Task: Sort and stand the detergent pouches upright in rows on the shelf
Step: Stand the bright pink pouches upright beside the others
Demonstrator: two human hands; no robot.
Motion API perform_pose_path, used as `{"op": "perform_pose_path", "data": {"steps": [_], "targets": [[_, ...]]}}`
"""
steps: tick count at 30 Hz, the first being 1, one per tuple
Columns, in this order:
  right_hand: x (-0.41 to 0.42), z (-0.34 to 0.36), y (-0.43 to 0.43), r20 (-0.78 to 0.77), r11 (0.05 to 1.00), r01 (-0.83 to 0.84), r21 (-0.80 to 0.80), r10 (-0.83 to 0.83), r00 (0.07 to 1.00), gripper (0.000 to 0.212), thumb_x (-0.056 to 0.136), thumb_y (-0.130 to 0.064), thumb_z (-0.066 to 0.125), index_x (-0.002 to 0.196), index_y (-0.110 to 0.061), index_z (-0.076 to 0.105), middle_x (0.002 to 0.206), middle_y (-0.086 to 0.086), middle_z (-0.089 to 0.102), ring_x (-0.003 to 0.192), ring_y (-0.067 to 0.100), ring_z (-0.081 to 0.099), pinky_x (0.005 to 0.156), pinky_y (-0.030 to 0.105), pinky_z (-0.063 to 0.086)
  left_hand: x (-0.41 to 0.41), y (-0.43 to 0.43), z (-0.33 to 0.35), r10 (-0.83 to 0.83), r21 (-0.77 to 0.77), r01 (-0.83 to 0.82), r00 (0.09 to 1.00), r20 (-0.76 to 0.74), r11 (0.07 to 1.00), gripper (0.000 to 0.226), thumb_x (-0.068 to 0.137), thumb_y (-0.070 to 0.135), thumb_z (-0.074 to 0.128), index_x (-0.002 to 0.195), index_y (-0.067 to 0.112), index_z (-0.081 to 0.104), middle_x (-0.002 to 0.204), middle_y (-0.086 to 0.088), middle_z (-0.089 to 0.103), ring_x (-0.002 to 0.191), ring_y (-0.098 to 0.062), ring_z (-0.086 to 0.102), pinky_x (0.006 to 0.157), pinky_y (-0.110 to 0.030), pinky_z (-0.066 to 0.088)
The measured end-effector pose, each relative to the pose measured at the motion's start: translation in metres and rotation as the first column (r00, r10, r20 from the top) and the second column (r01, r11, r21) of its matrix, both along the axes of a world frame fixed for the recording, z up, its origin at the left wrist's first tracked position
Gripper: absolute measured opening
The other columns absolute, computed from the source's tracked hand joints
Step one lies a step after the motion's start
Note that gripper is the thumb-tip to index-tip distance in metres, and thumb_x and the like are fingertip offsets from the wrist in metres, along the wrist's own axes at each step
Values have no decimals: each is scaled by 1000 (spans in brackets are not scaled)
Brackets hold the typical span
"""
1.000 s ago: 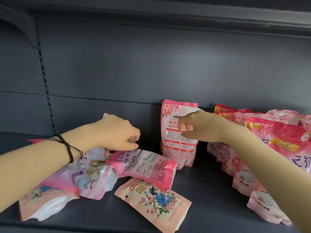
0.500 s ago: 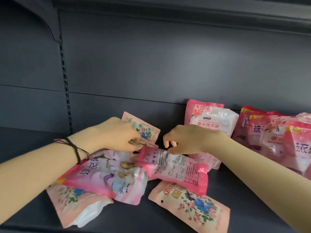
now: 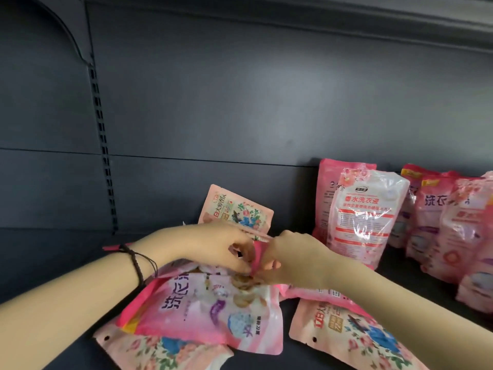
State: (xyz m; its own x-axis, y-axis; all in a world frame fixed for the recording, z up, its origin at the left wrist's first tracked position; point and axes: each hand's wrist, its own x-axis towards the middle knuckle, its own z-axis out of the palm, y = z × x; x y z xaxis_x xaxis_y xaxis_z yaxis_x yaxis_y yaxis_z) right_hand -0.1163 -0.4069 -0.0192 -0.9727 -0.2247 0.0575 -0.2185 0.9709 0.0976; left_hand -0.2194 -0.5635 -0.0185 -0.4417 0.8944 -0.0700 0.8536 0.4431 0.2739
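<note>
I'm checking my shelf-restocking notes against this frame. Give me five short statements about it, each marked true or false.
1. The white-fronted pink plastic pouch stands upright at the back of the dark grey metal shelf. True.
2. The pale pink flowered pouch lies flat. False: it is raised and tilted, gripped by the left hand.
3. A dark cord bracelet circles the left wrist. True.
4. The right hand hangs outside the shelf. False: it is inside, close beside the left hand.
5. The bright pink pouch with purple lettering lies flat. True.
</note>
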Motion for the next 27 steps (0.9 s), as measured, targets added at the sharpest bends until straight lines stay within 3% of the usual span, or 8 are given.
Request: {"op": "perform_pose_path", "data": {"steps": [3, 6, 9, 14, 17, 21, 24, 27], "targets": [[4, -3, 5, -218, 1000, 20, -16, -23, 976, 26, 87, -33, 42, 71, -16, 55, 79, 2, 63, 74, 29, 61, 69, 32, 52, -2, 2, -12, -24, 46, 24, 1000, -9, 999, 29, 81, 50, 68, 105, 34, 63, 104, 17, 64, 96, -4, 57, 85, -25, 49], [7, 3, 27, -362, 965, -17, -262, -82, 928, 37, 85, -35, 40, 67, -11, 62, 67, 3, 65, 61, 22, 61, 60, 35, 53, -3, 11, -18, 31, 312, -54, 996, 79, 949, 24, 79, 40, 75, 100, 34, 64, 104, 16, 64, 96, 0, 58, 89, -17, 47], [15, 21, 43, -449, 864, -88, -496, -168, 877, 27, 91, -12, 53, 69, -3, 65, 53, -6, 55, 46, 8, 45, 49, 16, 39, -7, 23, -8, 51, 505, -151, 977, 206, 850, 26, 77, 30, 79, 100, 28, 66, 109, 16, 63, 106, -3, 58, 99, -25, 46], [29, 26, 58, -350, 511, -112, -852, -399, 847, 36, 98, -17, 50, 76, 11, 58, 54, 2, 37, 47, 10, 29, 46, 21, 26, -4, 41, -5, -60, 540, -251, 868, 493, 803, 30, 79, 17, 76, 107, 7, 70, 103, -6, 73, 94, -14, 68, 89, -34, 54], [43, 19, 60, -319, 445, -110, -889, -427, 846, 26, 96, -23, 54, 82, -5, 67, 46, -12, 47, 42, 1, 39, 46, 13, 33, 4, 54, -8, -67, 623, -327, 850, 523, 711, 21, 81, 13, 73, 96, -1, 71, 94, -18, 73, 85, -22, 68, 85, -34, 53], [67, 8, 69, -190, 373, 0, -928, -474, 860, 11, 86, -27, 68, 95, -20, 70, 79, -11, 74, 73, 8, 70, 69, 29, 58, 25, 73, 4, -124, 714, -345, 848, 515, 609, 8, 81, 8, 72, 75, 5, 69, 60, 6, 67, 57, 0, 59, 61, -14, 48], [78, 5, 83, -154, 227, -31, -973, -548, 822, 26, 86, -27, 68, 83, -1, 71, 80, 9, 75, 79, 33, 71, 77, 49, 58, 43, 95, 13, -154, 782, -371, 851, 503, 501, 10, 79, 14, 75, 76, 5, 71, 64, 5, 69, 60, 1, 63, 60, -11, 49], [83, 7, 102, -103, 54, -88, -995, -546, 832, 25, 85, -24, 68, 86, 1, 72, 86, 12, 76, 81, 29, 73, 78, 42, 59, 60, 122, 13, -199, 792, -477, 794, 574, 381, 7, 78, 16, 76, 83, 12, 72, 77, 3, 73, 72, -3, 69, 65, -15, 52]]}}
